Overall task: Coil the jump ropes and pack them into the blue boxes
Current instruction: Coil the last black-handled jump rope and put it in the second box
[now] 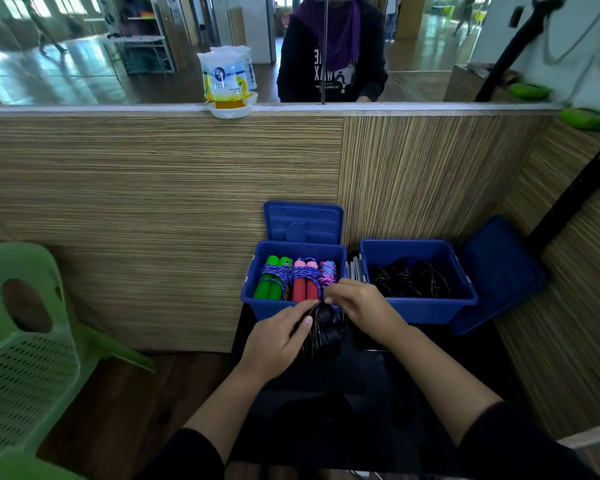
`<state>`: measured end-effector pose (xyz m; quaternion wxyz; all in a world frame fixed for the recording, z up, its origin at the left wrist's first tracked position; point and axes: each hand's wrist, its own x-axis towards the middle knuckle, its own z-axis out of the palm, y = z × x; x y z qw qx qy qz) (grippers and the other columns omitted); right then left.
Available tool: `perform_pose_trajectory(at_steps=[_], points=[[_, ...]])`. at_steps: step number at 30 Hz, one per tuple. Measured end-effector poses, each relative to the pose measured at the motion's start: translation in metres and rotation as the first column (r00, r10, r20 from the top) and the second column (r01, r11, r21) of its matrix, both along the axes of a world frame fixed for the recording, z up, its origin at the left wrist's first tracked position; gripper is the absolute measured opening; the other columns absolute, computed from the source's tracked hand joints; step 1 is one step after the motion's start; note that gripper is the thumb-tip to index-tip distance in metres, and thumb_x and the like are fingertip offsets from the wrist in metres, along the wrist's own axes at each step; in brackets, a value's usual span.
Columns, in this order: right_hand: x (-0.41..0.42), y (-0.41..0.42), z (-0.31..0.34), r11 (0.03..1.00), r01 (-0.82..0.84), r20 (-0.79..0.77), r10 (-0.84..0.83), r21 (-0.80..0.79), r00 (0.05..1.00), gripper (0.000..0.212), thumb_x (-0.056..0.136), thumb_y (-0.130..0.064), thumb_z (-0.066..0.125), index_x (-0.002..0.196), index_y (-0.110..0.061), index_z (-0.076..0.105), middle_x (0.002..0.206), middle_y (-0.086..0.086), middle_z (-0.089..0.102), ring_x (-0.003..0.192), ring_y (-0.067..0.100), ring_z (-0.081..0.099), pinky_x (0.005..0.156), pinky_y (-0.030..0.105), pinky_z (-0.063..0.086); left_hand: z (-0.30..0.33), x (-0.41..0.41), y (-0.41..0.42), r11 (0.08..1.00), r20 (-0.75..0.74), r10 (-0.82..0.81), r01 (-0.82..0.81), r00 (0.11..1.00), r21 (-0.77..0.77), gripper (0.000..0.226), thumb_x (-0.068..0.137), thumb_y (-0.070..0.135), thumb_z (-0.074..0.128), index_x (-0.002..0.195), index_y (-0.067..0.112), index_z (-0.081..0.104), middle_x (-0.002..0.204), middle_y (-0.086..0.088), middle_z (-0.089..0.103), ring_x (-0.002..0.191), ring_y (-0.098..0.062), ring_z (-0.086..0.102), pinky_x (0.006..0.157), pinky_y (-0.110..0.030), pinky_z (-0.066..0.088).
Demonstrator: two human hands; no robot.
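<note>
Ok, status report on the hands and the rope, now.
Left hand grips black rope bundle; right hand pinches its top. Left blue box holds three coiled ropes. Nothing blocking.

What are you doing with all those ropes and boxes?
A person is bundling up a black jump rope with both hands. The left hand grips the bundle while the right hand pinches the cord at its top. Just behind them, the left blue box already holds coiled ropes with green handles, red handles and a smaller pink-and-blue one. The right blue box has loose black ropes in it. Both lids are open.
</note>
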<state>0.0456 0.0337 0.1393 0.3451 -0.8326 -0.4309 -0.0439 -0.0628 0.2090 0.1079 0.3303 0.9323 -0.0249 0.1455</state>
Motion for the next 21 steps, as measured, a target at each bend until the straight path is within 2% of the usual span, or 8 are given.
perform_pose_trajectory(at_steps=[2,4,5,11,14,16,18,21], points=[[0.003,-0.002,0.000,0.999,-0.010,-0.178,0.017,0.037,0.984,0.009,0.088,-0.013,0.063,0.092,-0.011,0.071,0.082,0.000,0.064,0.076,0.010,0.060,0.071,0.023,0.051,0.000,-0.002,0.000,1.000,-0.007,-0.026,0.026,1.000,-0.012,0.044,0.097,0.049,0.034,0.139,0.040,0.042,0.102,0.009,0.069,0.092,-0.006,0.063,0.073,-0.026,0.049],[0.006,-0.001,-0.004,0.999,0.013,-0.312,-0.003,0.029,0.950,0.008,0.086,-0.013,0.067,0.090,-0.012,0.073,0.083,0.003,0.065,0.075,0.013,0.062,0.072,0.029,0.053,0.001,-0.003,-0.003,0.998,-0.018,-0.060,0.061,0.998,0.023,0.044,0.097,0.047,0.033,0.141,0.047,0.033,0.070,0.009,0.058,0.066,-0.006,0.055,0.060,-0.024,0.041],[0.007,0.000,-0.006,0.999,0.030,-0.347,-0.018,0.030,0.938,0.008,0.085,-0.012,0.068,0.090,-0.012,0.074,0.083,0.005,0.066,0.075,0.013,0.062,0.073,0.031,0.053,0.002,-0.003,-0.004,0.996,-0.023,-0.084,0.085,0.996,0.040,0.044,0.097,0.045,0.032,0.141,0.047,0.034,0.067,0.009,0.053,0.063,-0.006,0.052,0.059,-0.024,0.041],[0.007,0.003,-0.015,0.981,0.193,-0.604,-0.145,0.014,0.784,0.017,0.092,-0.018,0.058,0.102,-0.017,0.072,0.096,-0.001,0.071,0.094,0.011,0.064,0.090,0.028,0.050,-0.014,0.007,-0.006,0.993,-0.018,0.071,-0.073,0.997,-0.094,0.043,0.098,0.041,0.032,0.134,0.029,0.050,0.108,0.002,0.065,0.099,-0.014,0.061,0.081,-0.033,0.049],[-0.007,0.011,-0.024,0.975,0.220,-0.600,-0.194,-0.031,0.776,0.024,0.096,-0.026,0.051,0.114,-0.019,0.066,0.105,-0.001,0.069,0.101,0.012,0.061,0.094,0.027,0.047,-0.015,0.012,-0.006,0.954,-0.084,0.174,-0.189,0.981,-0.232,0.026,0.101,0.024,0.039,0.123,0.019,0.053,0.086,-0.011,0.063,0.083,-0.030,0.060,0.067,-0.036,0.041],[-0.017,0.017,-0.028,0.961,0.277,-0.642,-0.221,-0.014,0.734,0.028,0.099,-0.026,0.045,0.120,-0.018,0.061,0.110,-0.001,0.065,0.105,0.012,0.058,0.090,0.021,0.043,-0.015,0.016,-0.008,0.937,-0.109,0.215,-0.237,0.970,-0.255,0.021,0.099,0.022,0.039,0.114,0.017,0.053,0.069,0.001,0.053,0.070,-0.030,0.055,0.061,-0.034,0.035],[-0.025,0.022,-0.032,0.932,0.362,-0.658,-0.248,0.040,0.711,0.031,0.099,-0.025,0.045,0.125,-0.015,0.057,0.117,0.000,0.060,0.111,0.013,0.054,0.091,0.016,0.038,-0.016,0.019,-0.012,0.924,-0.136,0.244,-0.273,0.960,-0.266,0.013,0.099,0.019,0.041,0.108,0.018,0.051,0.066,0.010,0.047,0.066,-0.025,0.052,0.062,-0.031,0.031],[-0.032,0.030,-0.040,0.893,0.444,-0.684,-0.278,0.075,0.675,0.051,0.094,-0.028,0.055,0.139,-0.011,0.041,0.133,0.001,0.047,0.126,0.013,0.044,0.104,0.019,0.031,-0.016,0.028,-0.021,0.877,-0.182,0.294,-0.341,0.938,-0.339,0.010,0.100,0.021,0.044,0.108,0.018,0.050,0.077,0.003,0.055,0.078,-0.025,0.059,0.064,-0.029,0.032]])
